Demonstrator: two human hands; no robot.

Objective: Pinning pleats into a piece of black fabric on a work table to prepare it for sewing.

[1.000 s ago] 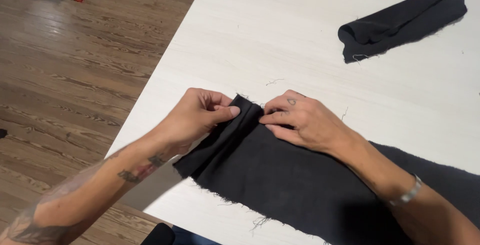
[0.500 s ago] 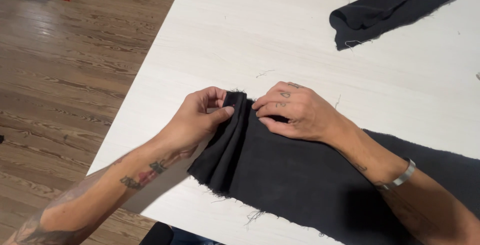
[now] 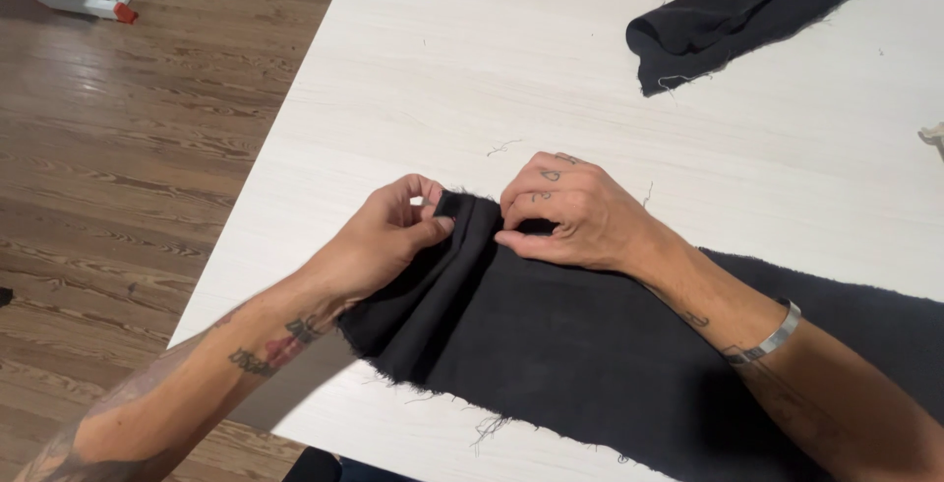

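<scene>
Nearest: long black frayed-edge cloth strip (image 3: 590, 364) flat on pale wood-grain bench (image 3: 472, 69), folded end at 12 o'clock. Left hand (image 3: 379, 246) pinches fold, thumb on top. Right hand (image 3: 575, 216) fingers curled, pressing fold. Keep edges aligned, crease tight. Far, 1 o'clock: second black cloth bundle (image 3: 747, 10).

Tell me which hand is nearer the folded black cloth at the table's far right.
Right. The right hand lies below and left of the folded black cloth; the left hand sits farther left, pinching the black fabric.
</scene>
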